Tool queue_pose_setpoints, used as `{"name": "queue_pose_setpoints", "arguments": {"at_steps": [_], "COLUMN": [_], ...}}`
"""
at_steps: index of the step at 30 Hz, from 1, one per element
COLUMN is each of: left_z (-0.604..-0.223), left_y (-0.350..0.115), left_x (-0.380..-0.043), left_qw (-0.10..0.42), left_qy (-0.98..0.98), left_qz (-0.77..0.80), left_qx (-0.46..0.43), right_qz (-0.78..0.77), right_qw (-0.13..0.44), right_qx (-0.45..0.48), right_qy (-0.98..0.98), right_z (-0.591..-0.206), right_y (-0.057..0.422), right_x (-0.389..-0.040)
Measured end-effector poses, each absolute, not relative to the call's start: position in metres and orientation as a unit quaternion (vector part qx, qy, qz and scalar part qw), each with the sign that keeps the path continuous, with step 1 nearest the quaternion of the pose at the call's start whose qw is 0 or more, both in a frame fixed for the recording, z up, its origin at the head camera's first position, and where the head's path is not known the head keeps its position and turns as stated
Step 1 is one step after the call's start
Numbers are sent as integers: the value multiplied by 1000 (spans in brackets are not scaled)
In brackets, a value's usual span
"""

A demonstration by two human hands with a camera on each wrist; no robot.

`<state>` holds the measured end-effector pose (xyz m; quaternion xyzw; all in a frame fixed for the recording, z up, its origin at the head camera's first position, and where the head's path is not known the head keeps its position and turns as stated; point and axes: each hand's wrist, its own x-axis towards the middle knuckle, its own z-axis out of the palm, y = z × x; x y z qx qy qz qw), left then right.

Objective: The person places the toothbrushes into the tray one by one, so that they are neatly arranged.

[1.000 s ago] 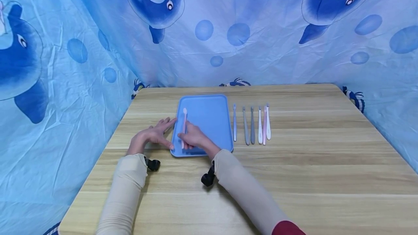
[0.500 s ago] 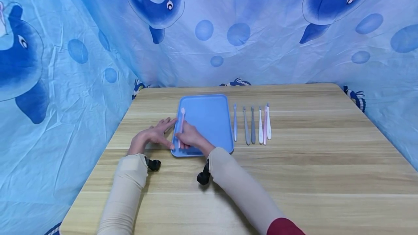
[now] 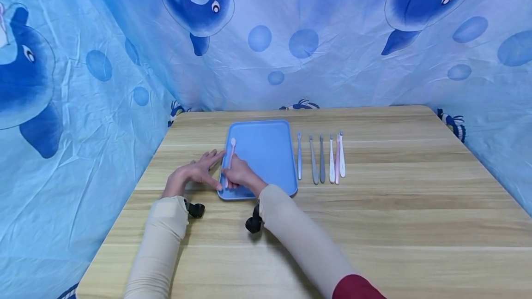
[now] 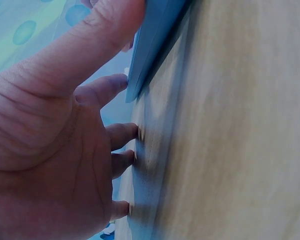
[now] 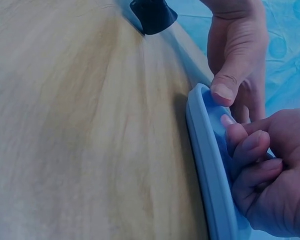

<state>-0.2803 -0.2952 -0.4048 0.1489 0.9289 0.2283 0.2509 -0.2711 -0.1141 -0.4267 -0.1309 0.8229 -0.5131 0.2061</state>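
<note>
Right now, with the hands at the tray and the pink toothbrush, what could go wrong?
The right hand holds the pink toothbrush near the blue tray's left edge, so it might bump the rim or the thumb there. The left hand touches that edge, so a push might slide the tray. The other pink toothbrush lies close between two white toothbrushes, so grabbing one might nudge another.

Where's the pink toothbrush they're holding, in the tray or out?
In: the right hand grips the pink toothbrush, both ends showing inside the blue tray.

Pink toothbrush (image 3: 231, 154) is gripped handle-side, head pointing away, kinda tucked just inside the blue tray (image 3: 266, 144) on the left.
</note>
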Motion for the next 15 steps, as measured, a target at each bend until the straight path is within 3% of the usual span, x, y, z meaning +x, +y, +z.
{"name": "queue_pose_setpoints", "arguments": {"at_steps": [15], "left_z": [-405], "left_y": [-296], "left_x": [-281], "left_qw": [251], "left_qy": [929], "left_qz": [229], "left_qx": [148], "right_qz": [-469], "right_qw": [220], "right_qx": [-113], "right_qy": [848], "right_z": [-427], "right_y": [-122], "right_x": [-283]}}
